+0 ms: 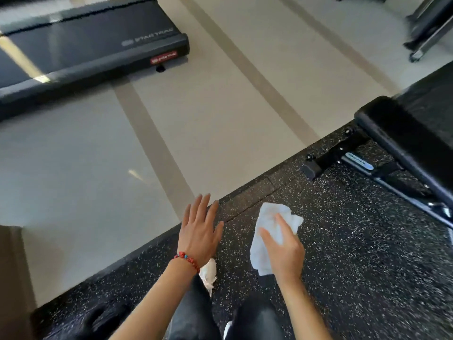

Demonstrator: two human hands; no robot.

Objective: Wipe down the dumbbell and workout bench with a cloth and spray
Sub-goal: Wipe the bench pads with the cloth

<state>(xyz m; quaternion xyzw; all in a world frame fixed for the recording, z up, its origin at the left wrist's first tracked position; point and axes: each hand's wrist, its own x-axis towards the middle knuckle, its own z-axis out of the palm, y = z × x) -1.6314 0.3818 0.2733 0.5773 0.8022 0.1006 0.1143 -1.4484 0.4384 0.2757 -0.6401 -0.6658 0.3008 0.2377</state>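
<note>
Down at the person's feet, a black rubber mat (343, 253) flecked with white serves as the landmark for all else. Beyond the mat's far edge lies pale floor (85, 168) crossed by darker beige stripes, and further off on that floor, well apart from the mat, sits the dark deck of a treadmill (93, 42) with a small red label on its end. At the mat's right side stands the workout bench (402, 133): a thick black padded top, smooth and slightly shiny, with a black metal frame below it and a short cross foot with knobs resting on the mat near its far edge. A blue-grey badge shows on the frame rail. More dark equipment (429, 25) stands off the mat at the top right, too blurred to name. No dumbbell can be made out clearly; a dark blurred shape at the mat's near left corner cannot be identified.

Over the mat's middle, the right hand (284, 251) holds a white cloth (267, 231), fingers curled over the crumpled, wrinkled fabric, which hangs loosely above the mat, well apart from the bench. Between cloth and bench lies only bare mat. The left hand (198, 231) hovers at the mat's far edge, fingers straight and slightly spread, holding nothing, with a red beaded bracelet (187, 260) on its wrist. Just below that wrist a second scrap of white material (208, 273) shows against dark trousers (196, 312)
</note>
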